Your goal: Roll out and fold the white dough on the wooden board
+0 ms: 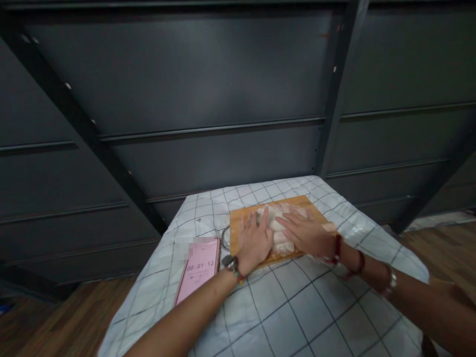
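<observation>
A pale, flour-dusted piece of dough [278, 234] lies on a wooden board [237, 218]. My left hand [254, 242] rests at the dough's left side, fingers stretched out and spread, pointing away from me. From the right, my right hand [311, 234] reaches over the dough with its fingers extended flat across it. Both hands are open, and they cover parts of the dough. Flour shows on the board around it.
A phone [201, 270] with a running-time display lies left of the board. Beneath both is a white checked tablecloth [290, 307]. Behind the table rises a dark metal panel wall [215, 79]. Wooden flooring [442, 248] shows on either side.
</observation>
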{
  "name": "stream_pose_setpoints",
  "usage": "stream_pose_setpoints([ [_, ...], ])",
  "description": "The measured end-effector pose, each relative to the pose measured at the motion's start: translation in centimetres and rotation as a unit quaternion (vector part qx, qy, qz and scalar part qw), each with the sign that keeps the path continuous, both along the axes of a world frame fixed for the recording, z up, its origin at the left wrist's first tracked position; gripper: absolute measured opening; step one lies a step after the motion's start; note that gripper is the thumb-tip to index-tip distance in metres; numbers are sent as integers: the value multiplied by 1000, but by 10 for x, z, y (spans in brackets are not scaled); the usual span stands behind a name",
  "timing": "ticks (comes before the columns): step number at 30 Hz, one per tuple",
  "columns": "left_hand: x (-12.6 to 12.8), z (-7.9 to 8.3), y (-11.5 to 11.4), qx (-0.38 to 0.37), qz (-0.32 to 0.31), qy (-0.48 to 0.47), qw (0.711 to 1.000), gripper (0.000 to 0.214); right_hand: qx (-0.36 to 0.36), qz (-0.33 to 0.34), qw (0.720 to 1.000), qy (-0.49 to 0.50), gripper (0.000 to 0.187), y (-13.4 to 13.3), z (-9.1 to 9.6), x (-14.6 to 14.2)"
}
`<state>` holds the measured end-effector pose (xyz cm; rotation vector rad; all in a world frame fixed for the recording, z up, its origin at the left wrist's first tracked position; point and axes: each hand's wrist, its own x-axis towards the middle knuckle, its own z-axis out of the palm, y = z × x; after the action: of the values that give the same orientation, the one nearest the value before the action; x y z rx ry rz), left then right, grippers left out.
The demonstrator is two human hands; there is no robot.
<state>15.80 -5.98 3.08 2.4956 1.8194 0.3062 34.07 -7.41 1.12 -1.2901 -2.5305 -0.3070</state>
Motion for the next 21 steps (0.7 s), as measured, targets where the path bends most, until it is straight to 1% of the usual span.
stream_pose_setpoints([
  [3, 1, -10, -15, 49, -15, 25, 998, 59, -13, -3, 1000, 16, 43, -14, -7, 3],
  [5, 2, -11, -19, 60, -8, 31, 998, 59, -28, -11, 999, 23, 45, -20, -10, 2],
  [7, 1, -14, -24, 81, -17, 30, 996, 59, -30, -24, 999, 29, 45, -27, -12, 1],
  [9, -2, -20, -32, 113, -40, 22, 993, 59, -7, -28, 999, 31, 44, -38, -17, 0],
  [11, -7, -30, -43, 136, -71, 10, 988, 59, 22, -18, 999, 24, 44, -52, -22, -1],
  [13, -12, -38, -52, 134, -104, 1, 986, 58, 33, -7, 999, 14, 45, -62, -25, 0],
  [14, -13, -40, -53, 122, -114, -3, 986, 58, 29, -6, 999, 13, 45, -64, -25, 1],
  [16, -15, -36, -52, 81, -115, -13, 990, 57, 8, -6, 1000, 15, 44, -61, -22, 4],
  [18, -14, -26, -43, 34, -105, -25, 994, 57, -11, 0, 1000, 20, 42, -49, -18, 8],
  [21, -11, -10, -25, -19, -98, -40, 994, 58, -30, 10, 999, 40, 48, -27, -12, 13],
])
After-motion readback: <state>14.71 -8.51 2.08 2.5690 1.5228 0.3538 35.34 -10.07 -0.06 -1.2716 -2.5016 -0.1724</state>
